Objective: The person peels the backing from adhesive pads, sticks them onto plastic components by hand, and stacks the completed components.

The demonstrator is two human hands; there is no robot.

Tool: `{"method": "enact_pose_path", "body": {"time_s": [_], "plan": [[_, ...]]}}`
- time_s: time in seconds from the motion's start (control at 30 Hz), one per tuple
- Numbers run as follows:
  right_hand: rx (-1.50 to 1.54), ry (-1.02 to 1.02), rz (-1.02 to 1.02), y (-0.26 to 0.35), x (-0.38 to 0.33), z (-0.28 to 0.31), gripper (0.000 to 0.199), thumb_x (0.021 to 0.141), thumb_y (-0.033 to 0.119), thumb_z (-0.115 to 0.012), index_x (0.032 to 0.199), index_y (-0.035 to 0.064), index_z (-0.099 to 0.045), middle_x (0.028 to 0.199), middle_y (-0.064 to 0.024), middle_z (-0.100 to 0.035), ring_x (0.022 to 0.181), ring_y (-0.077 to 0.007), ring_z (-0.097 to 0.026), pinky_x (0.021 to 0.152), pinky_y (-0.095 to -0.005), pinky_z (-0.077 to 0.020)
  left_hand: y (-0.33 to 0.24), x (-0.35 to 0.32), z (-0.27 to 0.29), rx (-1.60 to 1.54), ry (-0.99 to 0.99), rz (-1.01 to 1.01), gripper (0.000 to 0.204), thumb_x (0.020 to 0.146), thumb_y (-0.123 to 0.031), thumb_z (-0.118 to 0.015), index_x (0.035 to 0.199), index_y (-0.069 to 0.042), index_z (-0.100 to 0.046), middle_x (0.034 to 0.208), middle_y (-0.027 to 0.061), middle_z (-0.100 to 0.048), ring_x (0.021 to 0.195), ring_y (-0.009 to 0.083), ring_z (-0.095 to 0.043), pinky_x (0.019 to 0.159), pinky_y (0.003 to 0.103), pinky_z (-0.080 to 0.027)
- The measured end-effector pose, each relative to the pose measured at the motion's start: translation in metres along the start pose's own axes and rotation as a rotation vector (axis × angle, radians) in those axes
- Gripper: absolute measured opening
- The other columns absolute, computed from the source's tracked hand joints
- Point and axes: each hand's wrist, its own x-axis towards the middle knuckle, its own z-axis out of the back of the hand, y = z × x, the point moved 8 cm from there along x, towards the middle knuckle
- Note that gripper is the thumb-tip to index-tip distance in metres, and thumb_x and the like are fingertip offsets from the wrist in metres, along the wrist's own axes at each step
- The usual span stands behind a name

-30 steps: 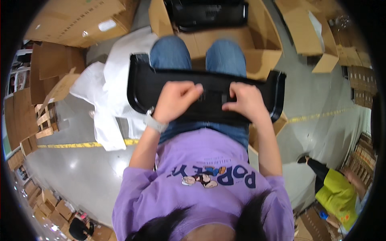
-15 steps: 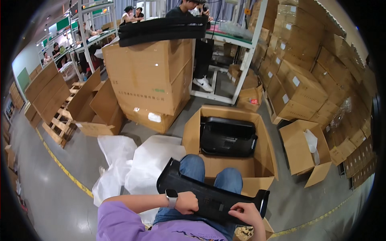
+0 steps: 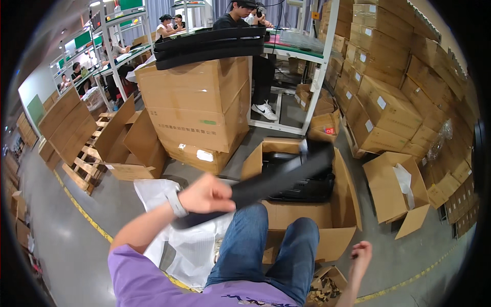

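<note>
My left hand, with a pale watch strap at the wrist, grips the near end of a long black plastic panel. The panel is tilted, smeared by motion, its far end over an open cardboard box. Inside that box lie black plastic trays, partly hidden behind the panel. Off to the right, apart from the panel, my right hand has its fingers loosely bent and nothing visible in them. It is nearest to a small carton of yellowish and dark little pieces.
White foam sheets lie on the floor at my left. A tall carton bears black panels ahead. An open carton stands at the right before stacked boxes. A person is at a bench beyond.
My left hand has raised the black panel from my lap and swung it forward toward the box. My right hand has let go of it and moved right.
</note>
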Motion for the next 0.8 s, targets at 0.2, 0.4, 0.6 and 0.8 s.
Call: {"method": "enact_pose_path", "body": {"time_s": [0.2,0.4,0.6,0.8], "plan": [[0.155,0.08,-0.368,-0.137,-0.023,-0.061,0.033,0.058,-0.012,-0.036,0.085,0.0055,-0.046,0.079,-0.0099,-0.053,0.061,-0.0165,-0.049,0.049,-0.0282,-0.0423,-0.035,0.076,0.173,1.175,-0.39,-0.13,0.025,0.074,-0.027,-0.068,0.061,-0.008,-0.058,0.059,0.013,-0.058,0.057,0.0306,-0.06,0.051,0.039,-0.045],[-0.345,0.023,-0.037,-0.111,-0.038,-0.108,0.024,0.077,-0.013,-0.034,0.082,0.0007,-0.053,0.074,-0.0052,-0.051,0.059,-0.0099,-0.049,0.053,-0.0216,-0.0433,-0.015,0.16,0.337,1.84,-0.418,0.059,0.018,0.079,-0.025,-0.066,0.07,-0.009,-0.064,0.07,0.0096,-0.064,0.067,0.0277,-0.064,0.06,0.037,-0.051],[-0.714,0.102,0.209,-0.083,-0.055,-0.132,0.022,0.079,-0.003,-0.042,0.093,0.0036,-0.057,0.088,-0.0135,-0.057,0.079,-0.0231,-0.056,0.072,-0.0316,-0.0469,0.022,0.215,0.406,1.863,-0.373,0.226,0.015,0.077,-0.021,-0.069,0.074,-0.007,-0.07,0.076,0.0129,-0.067,0.077,0.0291,-0.066,0.067,0.037,-0.053],[-0.841,0.104,0.45,-0.063,-0.06,-0.165,0.022,0.078,0.004,-0.043,0.093,0.0043,-0.059,0.084,-0.0158,-0.056,0.079,-0.034,-0.054,0.072,-0.04,-0.0449,0.074,0.21,0.452,1.78,-0.479,0.36,0.03,0.077,-0.034,-0.069,0.079,-0.004,-0.069,0.082,0.0146,-0.067,0.082,0.0308,-0.066,0.07,0.037,-0.054]]}}
